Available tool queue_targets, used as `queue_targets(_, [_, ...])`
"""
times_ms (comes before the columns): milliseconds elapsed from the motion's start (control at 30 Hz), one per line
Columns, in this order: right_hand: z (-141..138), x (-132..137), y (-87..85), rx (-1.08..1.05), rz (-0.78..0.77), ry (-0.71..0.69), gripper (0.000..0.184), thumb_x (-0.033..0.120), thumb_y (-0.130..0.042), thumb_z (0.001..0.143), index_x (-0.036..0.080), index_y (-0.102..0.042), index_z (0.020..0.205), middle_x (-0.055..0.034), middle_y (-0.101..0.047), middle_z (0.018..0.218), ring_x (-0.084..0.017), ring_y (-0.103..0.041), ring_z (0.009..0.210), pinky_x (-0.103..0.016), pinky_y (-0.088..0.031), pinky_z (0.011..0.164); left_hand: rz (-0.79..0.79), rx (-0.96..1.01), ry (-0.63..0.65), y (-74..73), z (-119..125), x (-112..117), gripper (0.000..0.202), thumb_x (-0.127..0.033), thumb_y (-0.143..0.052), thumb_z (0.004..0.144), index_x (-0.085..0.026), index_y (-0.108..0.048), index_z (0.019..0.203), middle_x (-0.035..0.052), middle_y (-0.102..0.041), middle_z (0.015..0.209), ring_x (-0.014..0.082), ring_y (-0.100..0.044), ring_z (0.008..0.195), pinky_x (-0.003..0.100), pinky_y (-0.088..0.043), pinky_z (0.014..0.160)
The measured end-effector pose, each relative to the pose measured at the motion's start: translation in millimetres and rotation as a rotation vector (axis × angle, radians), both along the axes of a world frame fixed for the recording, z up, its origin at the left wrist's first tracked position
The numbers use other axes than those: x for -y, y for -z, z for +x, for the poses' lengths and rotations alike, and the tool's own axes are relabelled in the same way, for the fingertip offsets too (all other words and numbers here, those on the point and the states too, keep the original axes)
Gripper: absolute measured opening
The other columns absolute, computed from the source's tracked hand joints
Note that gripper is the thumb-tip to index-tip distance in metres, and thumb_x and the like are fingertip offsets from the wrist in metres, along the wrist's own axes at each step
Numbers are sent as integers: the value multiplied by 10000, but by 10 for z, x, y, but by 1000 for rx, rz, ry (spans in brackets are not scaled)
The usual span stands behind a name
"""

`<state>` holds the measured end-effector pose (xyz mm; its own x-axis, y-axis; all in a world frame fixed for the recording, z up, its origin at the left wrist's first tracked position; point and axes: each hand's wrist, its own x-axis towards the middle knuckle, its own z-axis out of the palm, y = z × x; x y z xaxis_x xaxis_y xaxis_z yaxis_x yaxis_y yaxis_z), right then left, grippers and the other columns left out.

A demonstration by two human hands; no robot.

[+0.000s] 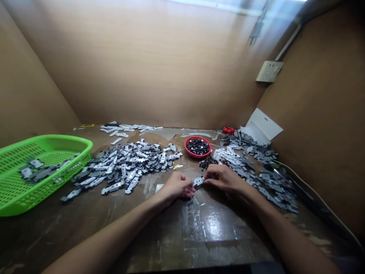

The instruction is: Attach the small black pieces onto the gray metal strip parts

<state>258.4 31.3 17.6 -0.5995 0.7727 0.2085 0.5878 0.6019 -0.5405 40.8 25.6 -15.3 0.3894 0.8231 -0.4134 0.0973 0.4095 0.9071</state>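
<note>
Left hand (pixel 177 186) — metal bracket (pixel 199 181) — right hand (pixel 224 179)

The head camera looks forward and down at both hands (pixel 177 186) (pixel 224 179).

On my feed, the person's bare left forearm (pixel 105 232) and right forearm (pixel 288 236) end in bare left hand (pixel 176 186) and right hand (pixel 224 179); a dark strip (pixel 199 270) along the bottom edge is too dim to read as clothing.

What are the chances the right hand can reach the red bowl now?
Probably yes: the right hand is close to the red bowl, with only a low scatter of black parts between them, though it is pinching a small metal piece with the left hand.
</note>
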Motion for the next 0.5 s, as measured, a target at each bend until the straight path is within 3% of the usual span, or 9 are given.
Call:
queue_targets(233, [-27,-5,58,34,42,-8,75,234,-627,744,189,-647,801,-3,-597,738,-109,-525,641,-213,-364,577,-17,7,-12,-31,-4,6,204,-301,-632,668,-108,-568,665,86,-666,642,120,-620,524,192,-460,475])
queue_targets(367, [-1,10,-8,-11,19,8,105,270,-641,727,183,-642,787,-2,-601,736,-111,-529,636,-213,-374,569,-8,5,-20,-34,1,9,182,-284,-611,683,-108,-567,667,85,-667,642,113,-613,511,183,-452,462])
queue_targets(500, [173,-76,-83,-67,42,176,118,288,-580,773,183,-635,782,-14,-626,761,-132,-558,689,-235,-405,627,-5,2,-9,-42,0,7,166,-267,-598,689,-106,-568,660,83,-664,634,107,-609,500,174,-446,451])
